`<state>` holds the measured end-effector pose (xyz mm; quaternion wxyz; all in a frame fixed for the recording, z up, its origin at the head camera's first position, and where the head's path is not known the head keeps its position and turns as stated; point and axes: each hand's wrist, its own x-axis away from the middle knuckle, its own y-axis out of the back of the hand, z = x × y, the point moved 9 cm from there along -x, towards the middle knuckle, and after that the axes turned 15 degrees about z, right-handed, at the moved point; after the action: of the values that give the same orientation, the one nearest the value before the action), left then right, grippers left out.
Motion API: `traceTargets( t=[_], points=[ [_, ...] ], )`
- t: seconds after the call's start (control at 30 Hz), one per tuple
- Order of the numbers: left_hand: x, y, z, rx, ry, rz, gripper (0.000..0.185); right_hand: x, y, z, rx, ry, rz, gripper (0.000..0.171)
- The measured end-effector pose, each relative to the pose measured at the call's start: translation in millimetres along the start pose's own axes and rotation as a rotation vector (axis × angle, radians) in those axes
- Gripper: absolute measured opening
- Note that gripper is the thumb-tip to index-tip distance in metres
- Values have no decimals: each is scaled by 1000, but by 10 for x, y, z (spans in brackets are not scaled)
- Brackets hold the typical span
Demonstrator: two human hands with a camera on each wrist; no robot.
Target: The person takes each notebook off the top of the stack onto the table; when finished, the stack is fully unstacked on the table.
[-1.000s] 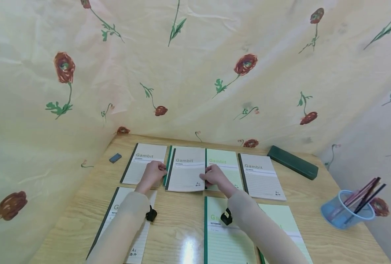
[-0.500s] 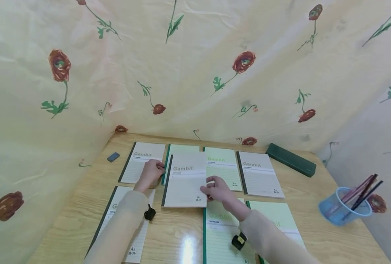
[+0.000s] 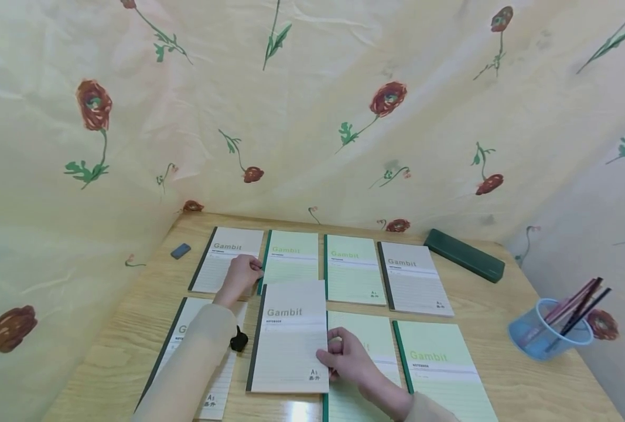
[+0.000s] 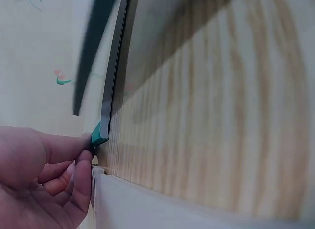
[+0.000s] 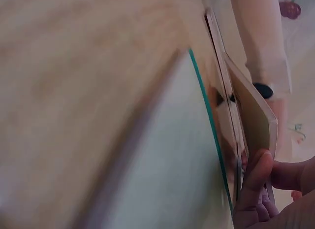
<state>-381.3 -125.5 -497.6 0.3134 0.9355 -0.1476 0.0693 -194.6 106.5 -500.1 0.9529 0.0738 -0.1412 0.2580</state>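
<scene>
My right hand (image 3: 346, 357) pinches the right edge of a white notebook (image 3: 291, 346) with a dark spine, thumb on its cover. In the right wrist view this notebook (image 5: 253, 111) is held up off the table, over a gap beside a green-spined notebook (image 5: 182, 155). The left hand (image 3: 242, 274) rests at the back row and pinches the lower left spine of a pale green notebook (image 3: 293, 255). In the left wrist view the thumb and fingers of this hand (image 4: 54, 175) meet at the green corner (image 4: 100, 134).
White notebooks (image 3: 233, 240) (image 3: 417, 281) stand at either end of the back row, with a green one (image 3: 354, 264) between. More lie in front: white (image 3: 207, 404), green (image 3: 365, 404) and green (image 3: 444, 375). A blue eraser (image 3: 181, 251), dark green case (image 3: 465, 256) and blue pen cup (image 3: 549, 334) lie around.
The right hand has drawn the white notebook off the pale green one, toward the front of the table. The left hand has stayed at the pale green notebook's spine.
</scene>
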Motion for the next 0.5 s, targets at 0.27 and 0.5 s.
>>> traceTargets(
  t=[0.27,0.5],
  points=[
    [7,2,-23,3,-5,-5,16,138,-166,-158,-21,-24,41,33],
    [36,12,-49,3,-7,-4,18,183,-239,-147,47,5,50,35]
  ],
)
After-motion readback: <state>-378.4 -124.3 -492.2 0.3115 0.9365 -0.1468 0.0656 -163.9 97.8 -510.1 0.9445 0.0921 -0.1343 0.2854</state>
